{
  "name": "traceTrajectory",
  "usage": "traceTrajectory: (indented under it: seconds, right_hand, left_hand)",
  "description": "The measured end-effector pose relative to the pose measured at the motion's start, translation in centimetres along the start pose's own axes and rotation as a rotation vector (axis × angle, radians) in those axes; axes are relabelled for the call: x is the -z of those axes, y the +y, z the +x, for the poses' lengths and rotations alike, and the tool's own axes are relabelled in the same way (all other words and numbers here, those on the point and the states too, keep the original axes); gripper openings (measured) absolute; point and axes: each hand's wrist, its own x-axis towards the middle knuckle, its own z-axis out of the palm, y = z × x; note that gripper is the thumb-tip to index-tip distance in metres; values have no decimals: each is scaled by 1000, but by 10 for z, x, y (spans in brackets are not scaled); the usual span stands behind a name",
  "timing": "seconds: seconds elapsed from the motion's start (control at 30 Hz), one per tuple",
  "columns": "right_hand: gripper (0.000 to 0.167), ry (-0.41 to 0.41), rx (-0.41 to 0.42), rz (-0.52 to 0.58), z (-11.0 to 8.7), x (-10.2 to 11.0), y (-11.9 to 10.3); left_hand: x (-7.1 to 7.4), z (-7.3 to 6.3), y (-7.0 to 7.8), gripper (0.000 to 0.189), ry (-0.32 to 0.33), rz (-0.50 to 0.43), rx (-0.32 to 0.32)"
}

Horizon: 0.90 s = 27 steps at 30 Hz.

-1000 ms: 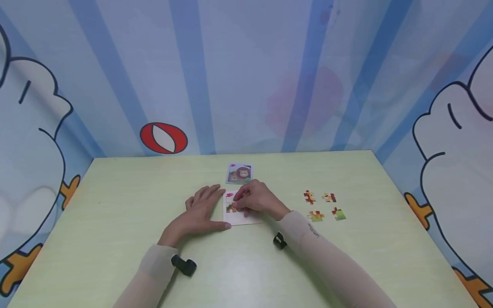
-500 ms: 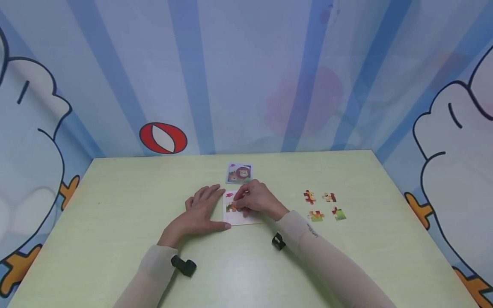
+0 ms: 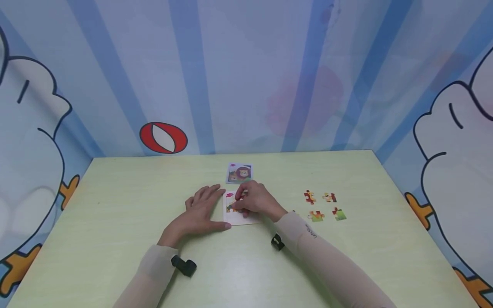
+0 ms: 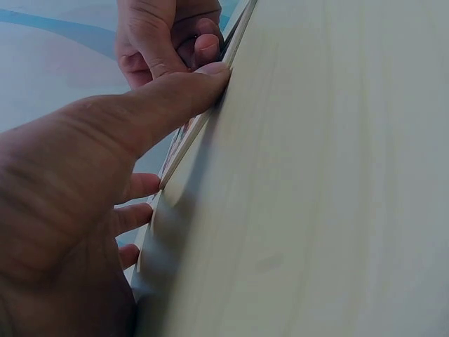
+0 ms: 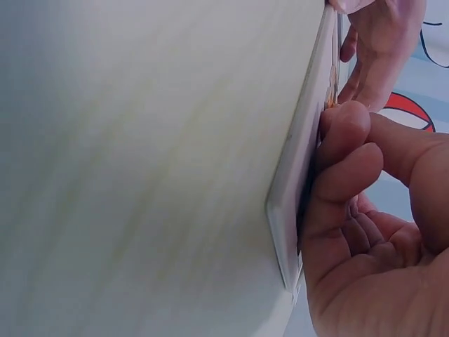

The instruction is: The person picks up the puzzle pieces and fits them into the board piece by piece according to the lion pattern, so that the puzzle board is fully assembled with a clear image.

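A thin white puzzle board [image 3: 236, 220] lies on the table with some orange and green picture pieces at its left. My left hand [image 3: 196, 218] spreads beside its left edge, the thumb [image 4: 200, 81] at the near corner and the other fingertips along the far part of that edge. Over the board, my right hand [image 3: 258, 199] pinches a small orange puzzle piece [image 3: 235, 206] between thumb and fingers, close against the surface. Most of that piece is covered by the fingers. In the right wrist view the curled fingers lie along the board's edge [image 5: 284, 225].
Behind the board lies a square picture card [image 3: 239, 173] with a lion on it. Several loose puzzle pieces [image 3: 316, 216] are spread on the table [image 3: 146, 192] to the right. A printed blue striped backdrop [image 3: 246, 85] stands along the table's back edge.
My right hand has shifted very slightly at the board, its fingers and wrist moving a little to the left. The left hand, card and loose pieces have stayed put.
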Motion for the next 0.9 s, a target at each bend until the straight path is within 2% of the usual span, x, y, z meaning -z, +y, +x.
traceTrajectory:
  seconds: [0.4, 0.9]
  right_hand:
    - [15, -15, 5, 21, -3, -1, -2]
    - [13, -10, -1, 102, 0, -3, 4]
  left_hand:
    - [-1, 0, 0, 105, -3, 2, 9]
    - [1, -1, 1, 105, -14, -8, 8]
